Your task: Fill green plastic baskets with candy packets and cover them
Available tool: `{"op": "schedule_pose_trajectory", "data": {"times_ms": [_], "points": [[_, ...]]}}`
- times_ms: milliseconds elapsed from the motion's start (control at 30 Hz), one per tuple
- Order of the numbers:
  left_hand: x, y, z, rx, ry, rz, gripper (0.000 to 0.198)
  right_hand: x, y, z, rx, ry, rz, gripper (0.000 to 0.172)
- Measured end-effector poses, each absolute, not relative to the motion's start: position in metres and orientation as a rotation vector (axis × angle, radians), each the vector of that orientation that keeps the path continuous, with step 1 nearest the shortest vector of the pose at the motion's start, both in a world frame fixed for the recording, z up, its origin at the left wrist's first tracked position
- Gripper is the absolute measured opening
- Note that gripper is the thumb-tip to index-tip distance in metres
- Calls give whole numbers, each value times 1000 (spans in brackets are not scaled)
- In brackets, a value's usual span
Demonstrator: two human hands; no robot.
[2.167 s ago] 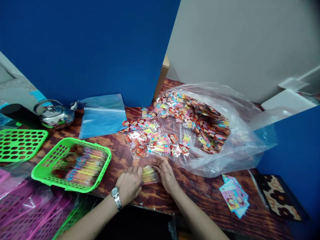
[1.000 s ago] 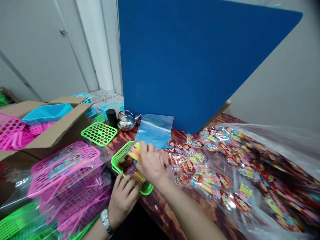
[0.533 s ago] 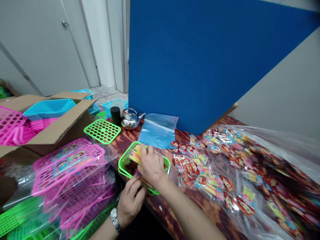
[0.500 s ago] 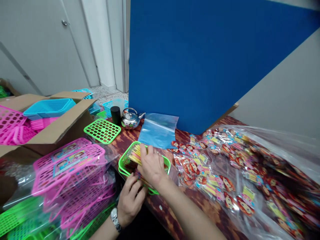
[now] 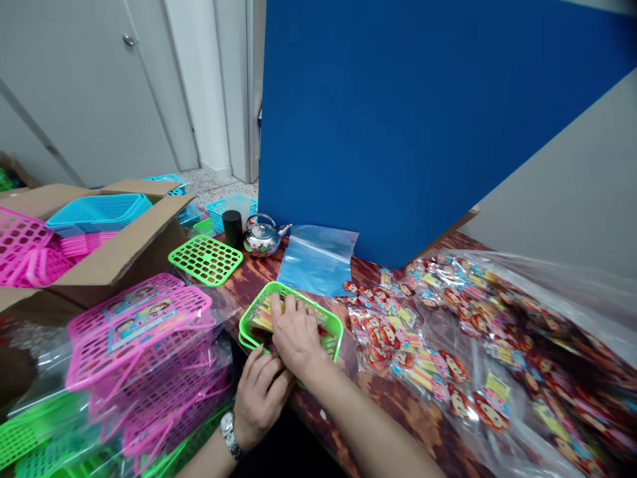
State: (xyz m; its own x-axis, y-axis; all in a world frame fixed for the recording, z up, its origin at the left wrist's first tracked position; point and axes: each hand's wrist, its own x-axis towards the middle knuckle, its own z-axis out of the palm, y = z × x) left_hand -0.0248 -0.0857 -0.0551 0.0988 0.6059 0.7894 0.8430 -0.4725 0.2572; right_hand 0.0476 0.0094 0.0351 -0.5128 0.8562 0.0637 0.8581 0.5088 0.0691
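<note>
A green plastic basket (image 5: 328, 319) stands near the front edge of the patterned table. Inside it lie yellow and pink sticks (image 5: 262, 312), at the left end. My right hand (image 5: 297, 335) reaches down into the basket, its curled fingers on these sticks; the fingertips are partly hidden. At the near rim, my left hand (image 5: 263, 395), with a metal watch on its wrist, grips the basket with bent fingers. The basket's front wall is largely behind my hands. To the right lie bagged packets (image 5: 378, 338) with red-haired cartoon figures and yellow sticks.
A green perforated lid (image 5: 206, 259), a kettle (image 5: 262, 238), a black cylinder (image 5: 231, 228) and a clear bag (image 5: 318, 259) lie behind the basket. Pink baskets (image 5: 149, 332) are stacked at left, beside an open carton (image 5: 124, 249). A blue panel (image 5: 398, 133) rises behind.
My right hand has moved lower and slightly left into the basket, and the sticks now sit deeper in it. My left hand stays at the near rim.
</note>
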Motion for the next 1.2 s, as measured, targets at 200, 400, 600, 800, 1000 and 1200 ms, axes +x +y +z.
{"op": "schedule_pose_trajectory", "data": {"times_ms": [200,400,600,800,1000,1200], "points": [[-26,-86,-57,-2136,-1436,-1338,18,47,6,37,-1526,-2716,-167,37],[-29,-88,-59,-2096,-1466,-1409,22,41,5,27,-1470,-2804,-45,36],[-32,-87,-56,-2135,-1446,-1331,25,54,19,40,-1368,-2978,340,85],[-27,-89,-47,-2150,-1395,-1325,27,81,37,44,-1048,-2948,743,98],[-33,-88,-50,-2144,-1504,-1240,24,93,21,24,-1018,-2745,835,62],[-37,-78,-40,-2152,-1467,-1114,21,89,1,8,-1239,-2707,645,57]]}}
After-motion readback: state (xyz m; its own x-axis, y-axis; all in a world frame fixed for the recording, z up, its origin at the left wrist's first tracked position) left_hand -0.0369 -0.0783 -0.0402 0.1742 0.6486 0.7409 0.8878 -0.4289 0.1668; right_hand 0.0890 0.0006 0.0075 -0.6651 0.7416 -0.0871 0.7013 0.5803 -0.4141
